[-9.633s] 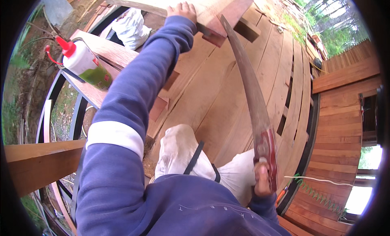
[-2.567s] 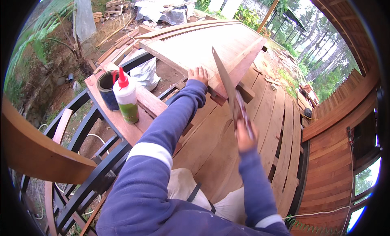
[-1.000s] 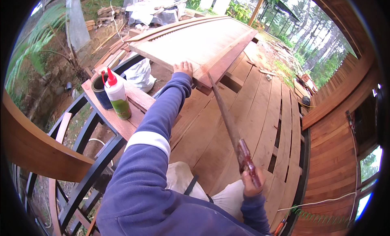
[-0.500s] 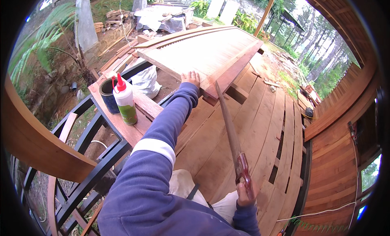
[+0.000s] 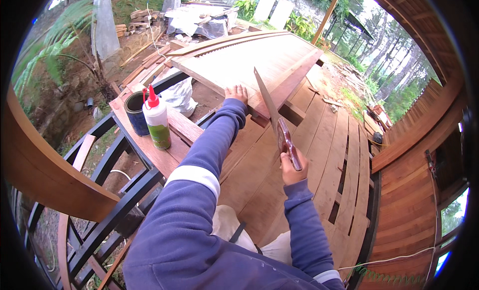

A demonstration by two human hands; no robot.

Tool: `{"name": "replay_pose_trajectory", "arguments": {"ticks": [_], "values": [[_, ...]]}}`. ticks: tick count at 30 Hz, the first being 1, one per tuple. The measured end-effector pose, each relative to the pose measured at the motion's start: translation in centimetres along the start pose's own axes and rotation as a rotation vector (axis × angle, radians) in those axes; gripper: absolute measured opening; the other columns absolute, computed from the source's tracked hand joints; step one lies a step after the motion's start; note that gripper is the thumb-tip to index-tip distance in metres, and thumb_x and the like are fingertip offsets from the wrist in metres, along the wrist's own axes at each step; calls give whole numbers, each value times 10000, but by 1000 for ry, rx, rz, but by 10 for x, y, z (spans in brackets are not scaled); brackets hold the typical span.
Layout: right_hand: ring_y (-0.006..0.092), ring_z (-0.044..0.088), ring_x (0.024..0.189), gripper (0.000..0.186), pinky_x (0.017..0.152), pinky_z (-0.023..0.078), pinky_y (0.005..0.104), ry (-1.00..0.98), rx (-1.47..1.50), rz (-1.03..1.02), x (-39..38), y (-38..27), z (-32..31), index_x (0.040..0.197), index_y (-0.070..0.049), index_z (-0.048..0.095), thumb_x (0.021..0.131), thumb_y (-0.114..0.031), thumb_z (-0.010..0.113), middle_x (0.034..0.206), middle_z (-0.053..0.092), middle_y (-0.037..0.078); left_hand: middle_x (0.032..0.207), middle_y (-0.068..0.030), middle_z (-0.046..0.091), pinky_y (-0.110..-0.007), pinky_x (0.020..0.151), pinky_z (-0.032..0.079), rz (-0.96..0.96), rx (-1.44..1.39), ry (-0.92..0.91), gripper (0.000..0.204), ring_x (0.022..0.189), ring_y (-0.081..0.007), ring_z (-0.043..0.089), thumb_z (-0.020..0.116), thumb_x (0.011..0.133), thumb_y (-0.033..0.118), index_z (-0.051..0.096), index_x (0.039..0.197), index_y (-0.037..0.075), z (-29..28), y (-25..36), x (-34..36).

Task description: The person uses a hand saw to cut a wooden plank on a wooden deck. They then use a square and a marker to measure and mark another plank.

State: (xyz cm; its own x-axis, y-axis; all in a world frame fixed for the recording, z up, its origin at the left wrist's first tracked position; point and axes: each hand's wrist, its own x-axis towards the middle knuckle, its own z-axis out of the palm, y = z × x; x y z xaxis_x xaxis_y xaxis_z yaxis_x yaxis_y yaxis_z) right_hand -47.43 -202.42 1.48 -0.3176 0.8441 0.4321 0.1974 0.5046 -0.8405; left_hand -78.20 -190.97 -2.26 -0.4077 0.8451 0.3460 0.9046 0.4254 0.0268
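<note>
A handsaw [image 5: 270, 101] with a reddish-brown handle is gripped in my right hand [image 5: 293, 167]. Its blade crosses the near end of a large wooden panel [image 5: 214, 73], the tip reaching over the panel's top. Flat on the panel's near edge, to the left of the blade, rests my left hand [image 5: 236, 94], fingers stretched out. To the left of my left arm, a white and green glue bottle [image 5: 157, 121] with a red nozzle stands upright beside a dark open can [image 5: 136, 113] on a plank.
The slatted wooden deck [image 5: 299, 155] has gaps along its right side. Black metal railing [image 5: 100, 230] and a curved wooden beam [image 5: 55, 175] border the left. Lumber lies behind the panel, and a white sack [image 5: 179, 98] sits below it. A wooden wall [image 5: 406, 225] rises at right.
My right hand has pushed the saw forward and up, so the blade now reaches farther over the panel. My left hand stays on the panel's edge.
</note>
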Motion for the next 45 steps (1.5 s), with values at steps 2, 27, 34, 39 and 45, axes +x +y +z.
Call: {"name": "replay_pose_trajectory", "arguments": {"ticks": [2, 27, 34, 39, 45], "values": [[175, 543, 619, 116, 592, 448, 349, -34, -20, 66, -32, -3, -13, 881, 11, 638, 862, -101, 659, 681, 583, 82, 1551, -135, 345, -580, 1140, 269, -11, 3, -37, 540, 1432, -273, 335, 455, 970, 201, 352, 1480, 57, -2, -10, -8], [141, 563, 622, 284, 577, 463, 321, 36, -8, -131, -108, 0, -56, 1115, 38, 666, 852, -37, 590, 731, 625, 83, 1464, -140, 470, -623, 1093, 297, -4, -2, 219, 465, 1370, -281, 418, 427, 957, 200, 473, 1394, 48, 19, 9, -4], [199, 560, 626, 132, 599, 452, 361, 27, 12, -11, 30, 17, 21, 867, -5, 645, 878, -136, 641, 673, 587, 90, 1476, -123, 447, -587, 1102, 314, -8, 8, 191, 485, 1369, -276, 414, 486, 934, 175, 453, 1406, 68, 9, -2, 5], [205, 588, 623, 148, 607, 481, 371, 6, -86, 91, -95, -14, -47, 952, 15, 667, 858, -99, 652, 715, 629, 102, 1443, -111, 482, -581, 1084, 340, -7, 42, 210, 472, 1308, -264, 465, 502, 926, 173, 471, 1386, 75, 16, -12, -6], [163, 609, 686, 189, 629, 488, 339, 9, -27, 22, -80, 9, -42, 1028, 32, 675, 873, -65, 626, 739, 643, 101, 1454, -136, 484, -632, 1097, 289, -5, 32, 236, 447, 1358, -282, 439, 413, 964, 187, 491, 1389, 73, 18, 0, 0]]}}
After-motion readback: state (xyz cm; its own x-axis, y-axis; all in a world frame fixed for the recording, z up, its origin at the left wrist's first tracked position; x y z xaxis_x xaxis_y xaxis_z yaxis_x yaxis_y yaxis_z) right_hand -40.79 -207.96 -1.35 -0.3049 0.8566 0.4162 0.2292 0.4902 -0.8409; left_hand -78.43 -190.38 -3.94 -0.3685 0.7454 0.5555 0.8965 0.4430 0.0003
